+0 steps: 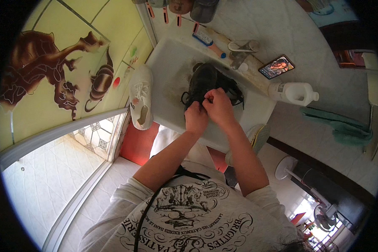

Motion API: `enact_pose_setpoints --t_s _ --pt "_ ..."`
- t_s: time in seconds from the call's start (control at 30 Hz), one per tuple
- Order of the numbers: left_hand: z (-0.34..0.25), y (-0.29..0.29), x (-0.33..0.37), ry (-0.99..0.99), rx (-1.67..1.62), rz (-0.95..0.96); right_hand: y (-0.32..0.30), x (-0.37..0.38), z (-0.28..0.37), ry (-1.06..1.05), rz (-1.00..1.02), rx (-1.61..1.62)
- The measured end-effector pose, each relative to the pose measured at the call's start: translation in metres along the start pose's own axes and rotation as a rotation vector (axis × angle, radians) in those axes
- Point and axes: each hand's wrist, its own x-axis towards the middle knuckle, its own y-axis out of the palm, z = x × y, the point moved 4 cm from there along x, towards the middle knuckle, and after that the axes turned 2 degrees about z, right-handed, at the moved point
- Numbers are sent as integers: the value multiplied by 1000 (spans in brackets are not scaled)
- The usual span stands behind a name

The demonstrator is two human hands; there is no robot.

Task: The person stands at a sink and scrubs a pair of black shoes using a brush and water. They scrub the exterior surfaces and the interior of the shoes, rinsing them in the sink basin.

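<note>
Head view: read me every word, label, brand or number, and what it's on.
Shirt: dark lettering around ornate artwork, partly legible; I don't copy printed words.
Bottle: faint markings, too small to read.
Phone: lit; any text is too small to read.

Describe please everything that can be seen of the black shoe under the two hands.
The black shoe looks dark and dull; leather or fabric, I cannot tell. It lies in the white sink, its rounded end, seemingly the toe, pointing away from the person. A thin dark loop, probably lace, sticks out at its left. The left hand and right hand are at its near part, fingers curled, hiding that end. Another black item lies close along its right side.
</note>
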Motion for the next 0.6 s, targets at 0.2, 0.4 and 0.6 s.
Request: enact_pose_setpoints --t_s 0.2,0.4,0.6 --pt "7 0 3 74 105 37 2 1 -6 -36 72 89" --pt "5 0 0 43 291 111 5 3 -21 40 88 122" --pt "1 -4 0 12 493 134 -11 2 0 -24 165 -98"
